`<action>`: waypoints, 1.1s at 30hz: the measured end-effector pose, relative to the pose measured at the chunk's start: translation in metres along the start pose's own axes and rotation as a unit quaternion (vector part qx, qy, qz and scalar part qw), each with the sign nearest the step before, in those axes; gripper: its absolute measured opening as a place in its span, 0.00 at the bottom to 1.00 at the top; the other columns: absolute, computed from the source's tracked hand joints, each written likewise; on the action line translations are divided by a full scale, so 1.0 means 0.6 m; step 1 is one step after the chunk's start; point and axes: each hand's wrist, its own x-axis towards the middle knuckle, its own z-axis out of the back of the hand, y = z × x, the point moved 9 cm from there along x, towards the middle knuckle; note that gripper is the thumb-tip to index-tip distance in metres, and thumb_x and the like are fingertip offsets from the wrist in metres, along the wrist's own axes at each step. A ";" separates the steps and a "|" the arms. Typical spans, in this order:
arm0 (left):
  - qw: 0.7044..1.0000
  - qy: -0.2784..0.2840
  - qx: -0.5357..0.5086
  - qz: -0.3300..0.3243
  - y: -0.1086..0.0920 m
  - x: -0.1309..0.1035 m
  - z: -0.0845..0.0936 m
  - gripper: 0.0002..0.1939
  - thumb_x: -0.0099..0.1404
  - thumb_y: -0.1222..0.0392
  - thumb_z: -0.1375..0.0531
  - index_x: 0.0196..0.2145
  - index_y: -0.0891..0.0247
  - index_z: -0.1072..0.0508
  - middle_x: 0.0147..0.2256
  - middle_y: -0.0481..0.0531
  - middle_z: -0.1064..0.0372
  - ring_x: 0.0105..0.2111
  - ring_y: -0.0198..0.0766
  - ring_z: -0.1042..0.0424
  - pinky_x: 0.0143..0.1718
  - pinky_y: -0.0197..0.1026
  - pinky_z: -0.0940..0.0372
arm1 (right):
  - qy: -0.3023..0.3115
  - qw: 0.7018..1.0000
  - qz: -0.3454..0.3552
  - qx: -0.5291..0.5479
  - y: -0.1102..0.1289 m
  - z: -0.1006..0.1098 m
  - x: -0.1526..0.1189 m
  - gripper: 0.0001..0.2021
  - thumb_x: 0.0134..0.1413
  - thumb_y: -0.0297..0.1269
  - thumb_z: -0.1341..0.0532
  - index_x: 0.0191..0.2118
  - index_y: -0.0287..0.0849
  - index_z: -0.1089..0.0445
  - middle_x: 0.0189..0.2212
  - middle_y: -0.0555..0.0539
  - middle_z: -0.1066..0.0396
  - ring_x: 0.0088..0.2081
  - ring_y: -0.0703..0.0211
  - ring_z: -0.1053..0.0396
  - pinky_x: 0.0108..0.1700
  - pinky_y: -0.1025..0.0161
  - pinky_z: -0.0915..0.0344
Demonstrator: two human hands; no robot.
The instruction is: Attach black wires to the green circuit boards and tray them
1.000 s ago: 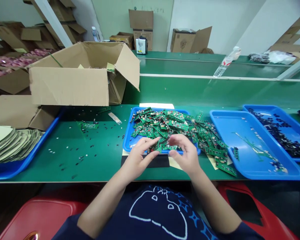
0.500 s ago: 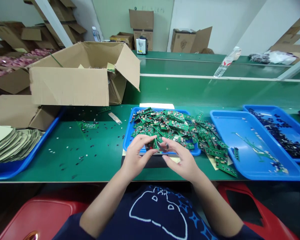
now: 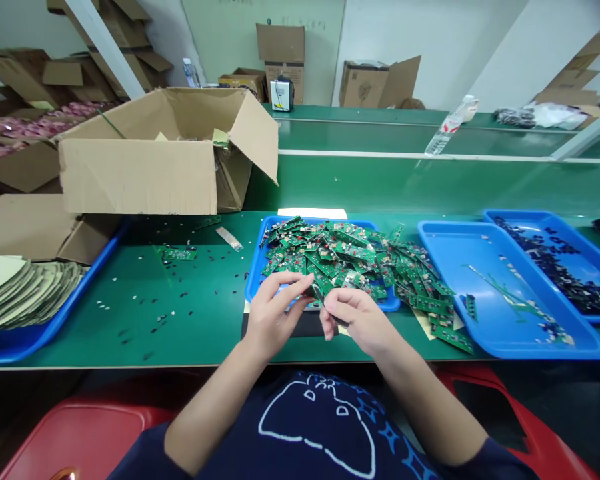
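Note:
My left hand [image 3: 275,312] holds a small green circuit board [image 3: 317,291] between thumb and fingers, above the near edge of a blue tray [image 3: 253,283]. My right hand [image 3: 355,317] is closed on a thin dark tool [image 3: 339,321], its tip against or very near the board. Many green circuit boards [image 3: 350,250] are heaped in the tray and spill over its right side onto the green table [image 3: 205,333]. A dark block [image 3: 305,325] lies under my hands at the tray's front.
Blue trays stand at the right, one with scraps [image 3: 510,293], one with black parts [image 3: 580,280]. A large open carton [image 3: 140,177] is at the back left. Stacked sheets [image 3: 30,297] fill the left tray. A bottle [image 3: 447,130] leans behind.
The fingers of my right hand have closed and turned inward around the dark tool. My left hand keeps its hold on the board. The camera view has shifted slightly.

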 end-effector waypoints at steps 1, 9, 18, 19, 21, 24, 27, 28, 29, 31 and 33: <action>1.000 0.004 -0.005 -0.003 -0.001 0.001 0.000 0.19 0.58 0.68 0.38 0.47 0.59 0.31 0.37 0.51 0.32 0.37 0.34 0.29 0.39 0.38 0.31 | 0.003 1.000 -0.020 0.015 -0.007 0.001 0.003 0.16 0.44 0.45 0.35 0.19 0.38 0.34 0.14 0.52 0.33 0.16 0.68 0.36 0.20 0.69 0.37; 0.990 0.099 -0.100 -0.015 0.005 0.003 -0.017 0.21 0.59 0.58 0.39 0.50 0.58 0.32 0.32 0.49 0.33 0.31 0.31 0.31 0.32 0.33 0.32 | 0.050 0.995 -0.088 -0.012 -0.030 0.008 0.017 0.18 0.40 0.47 0.33 0.19 0.38 0.37 0.11 0.54 0.35 0.13 0.70 0.39 0.17 0.73 0.44; 0.992 0.032 -0.073 0.094 0.038 -0.010 -0.015 0.20 0.58 0.60 0.38 0.50 0.56 0.31 0.32 0.49 0.32 0.31 0.33 0.31 0.33 0.36 0.31 | -0.088 0.991 0.028 -0.102 0.000 0.034 0.016 0.15 0.43 0.43 0.34 0.36 0.39 0.31 0.16 0.55 0.33 0.18 0.67 0.35 0.24 0.66 0.34; 0.990 0.028 -0.080 0.109 0.043 -0.013 -0.017 0.20 0.58 0.60 0.37 0.49 0.56 0.30 0.32 0.49 0.33 0.31 0.33 0.31 0.33 0.37 0.30 | -0.086 0.990 0.034 -0.108 0.002 0.032 0.015 0.17 0.45 0.42 0.36 0.41 0.39 0.31 0.16 0.56 0.33 0.18 0.67 0.34 0.25 0.65 0.33; 0.984 0.026 -0.107 0.141 0.053 -0.018 -0.022 0.21 0.57 0.59 0.37 0.49 0.56 0.30 0.32 0.49 0.33 0.31 0.33 0.31 0.33 0.37 0.29 | -0.078 0.990 0.044 -0.109 0.004 0.028 0.013 0.25 0.48 0.40 0.37 0.53 0.41 0.38 0.17 0.57 0.33 0.19 0.67 0.35 0.26 0.64 0.33; 0.966 0.025 -0.174 0.188 0.065 -0.024 -0.031 0.20 0.56 0.59 0.36 0.48 0.55 0.29 0.32 0.49 0.33 0.31 0.33 0.30 0.32 0.37 0.27 | -0.078 0.991 0.061 -0.093 0.005 0.026 0.015 0.25 0.48 0.41 0.37 0.52 0.42 0.39 0.17 0.58 0.34 0.19 0.67 0.34 0.27 0.64 0.32; 0.940 0.033 -0.248 0.233 0.070 -0.026 -0.041 0.20 0.55 0.58 0.35 0.46 0.55 0.27 0.32 0.50 0.33 0.33 0.34 0.29 0.32 0.36 0.27 | -0.080 0.989 0.077 -0.097 0.005 0.026 0.020 0.14 0.45 0.45 0.36 0.34 0.41 0.32 0.18 0.56 0.34 0.20 0.67 0.34 0.26 0.65 0.33; 0.932 0.038 -0.265 0.245 0.071 -0.027 -0.044 0.19 0.54 0.58 0.35 0.46 0.56 0.27 0.32 0.50 0.32 0.33 0.34 0.28 0.31 0.36 0.27 | -0.082 0.987 0.083 -0.107 0.006 0.027 0.021 0.14 0.44 0.46 0.36 0.30 0.40 0.32 0.18 0.55 0.34 0.20 0.67 0.34 0.26 0.65 0.33; 0.925 0.042 -0.279 0.253 0.071 -0.027 -0.045 0.19 0.54 0.58 0.35 0.45 0.57 0.26 0.32 0.50 0.32 0.33 0.35 0.28 0.31 0.35 0.27 | -0.084 0.985 0.090 -0.121 0.008 0.028 0.022 0.14 0.44 0.47 0.36 0.28 0.40 0.33 0.19 0.54 0.34 0.20 0.66 0.34 0.26 0.65 0.33; 0.918 0.049 -0.297 0.257 0.069 -0.027 -0.046 0.18 0.54 0.59 0.35 0.45 0.57 0.26 0.32 0.51 0.31 0.33 0.35 0.28 0.31 0.35 0.28 | -0.086 0.978 0.101 -0.162 0.014 0.031 0.021 0.12 0.47 0.46 0.37 0.28 0.41 0.33 0.20 0.53 0.32 0.22 0.65 0.34 0.27 0.64 0.33; 0.917 0.059 -0.308 0.248 0.066 -0.026 -0.045 0.18 0.54 0.61 0.35 0.44 0.57 0.25 0.32 0.51 0.30 0.32 0.34 0.28 0.32 0.35 0.28 | -0.086 0.966 0.116 -0.212 0.024 0.033 0.019 0.10 0.50 0.43 0.38 0.30 0.41 0.32 0.23 0.51 0.31 0.24 0.64 0.33 0.29 0.64 0.33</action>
